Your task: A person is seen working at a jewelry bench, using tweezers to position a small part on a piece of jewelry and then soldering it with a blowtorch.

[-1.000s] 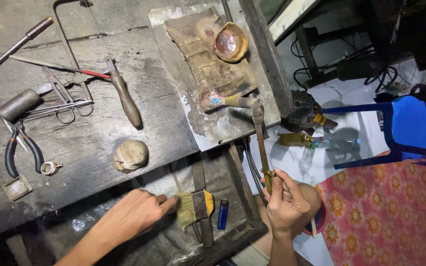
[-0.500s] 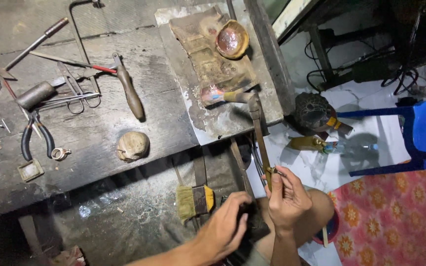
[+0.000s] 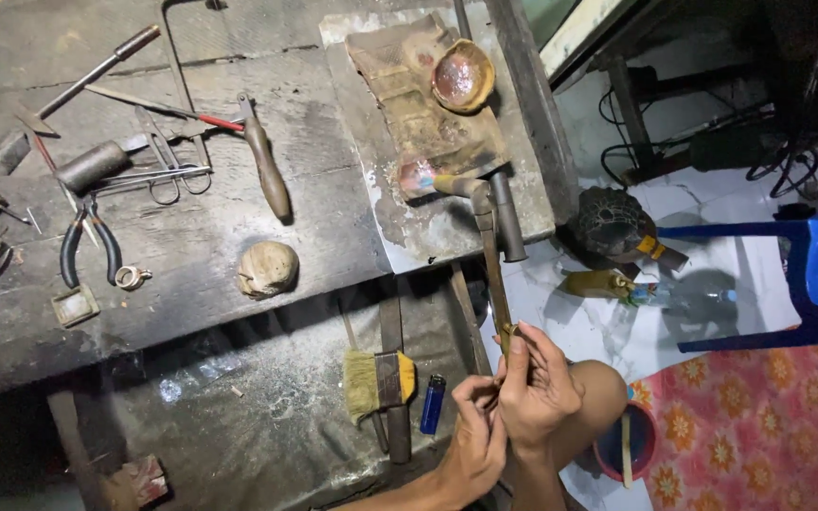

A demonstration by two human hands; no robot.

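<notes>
A small craft workshop, seemingly a metalworker's low bench. Beyond the fingers (image 3: 515, 352) of the two hands, a scarred dark wooden bench (image 3: 191, 237) holds pliers (image 3: 87, 248), scissors (image 3: 158, 175), a wooden-handled tool (image 3: 265, 161) and a small bowl (image 3: 462, 76). Just left of the fingers lie a yellow brush (image 3: 378, 380) and a blue lighter (image 3: 434, 404).

You see bright light on the white floor (image 3: 608, 322) at the right. The dark workbench (image 3: 191, 237) looks dim, with black shadows near left and far right. Everything looks sharp, edges slightly bent.
</notes>
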